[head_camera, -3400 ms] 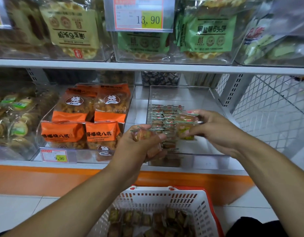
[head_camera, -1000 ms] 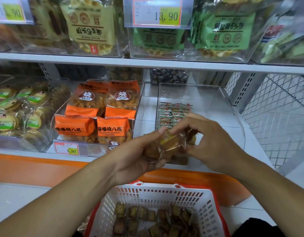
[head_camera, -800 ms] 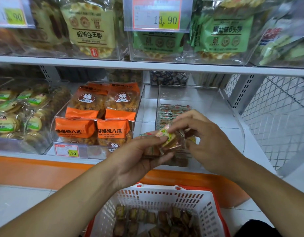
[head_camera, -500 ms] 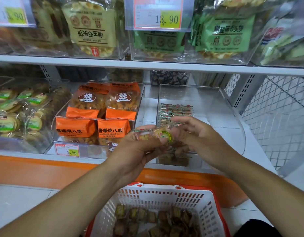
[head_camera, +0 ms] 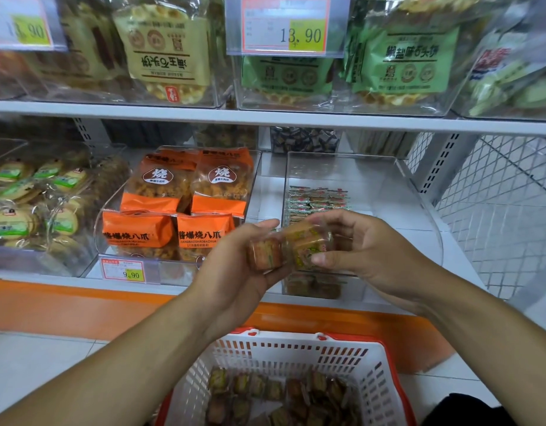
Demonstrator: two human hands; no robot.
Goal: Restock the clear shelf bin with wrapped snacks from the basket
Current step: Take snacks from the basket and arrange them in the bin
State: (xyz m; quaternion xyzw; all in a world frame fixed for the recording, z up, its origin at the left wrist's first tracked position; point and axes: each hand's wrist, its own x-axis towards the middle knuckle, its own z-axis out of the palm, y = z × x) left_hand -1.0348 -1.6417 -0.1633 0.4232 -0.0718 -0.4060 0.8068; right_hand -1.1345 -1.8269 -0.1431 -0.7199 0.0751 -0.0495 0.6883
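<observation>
left hand (head_camera: 234,265) cradles spare wrapped snacks (head_camera: 264,252); right hand (head_camera: 363,253) pinches one snack (head_camera: 305,245) off them, likely for the near clear bin (head_camera: 419,210).

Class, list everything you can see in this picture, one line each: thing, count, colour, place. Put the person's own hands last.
clear shelf bin: one, transparent, lower shelf, right.
wrapped snacks: many, green-red wrappers, stacked inside the bin.
basket: one, white with red rim, on floor below; holds many more snacks.
orange bags: four, orange, bin left of the clear one.
round cakes: many, yellow-green, far left bin.
waffle packs: several, yellow and green, upper shelf.
price tags: three, white-yellow, bin fronts.
left hand: holds one snack.
right hand: pinches another snack.
</observation>
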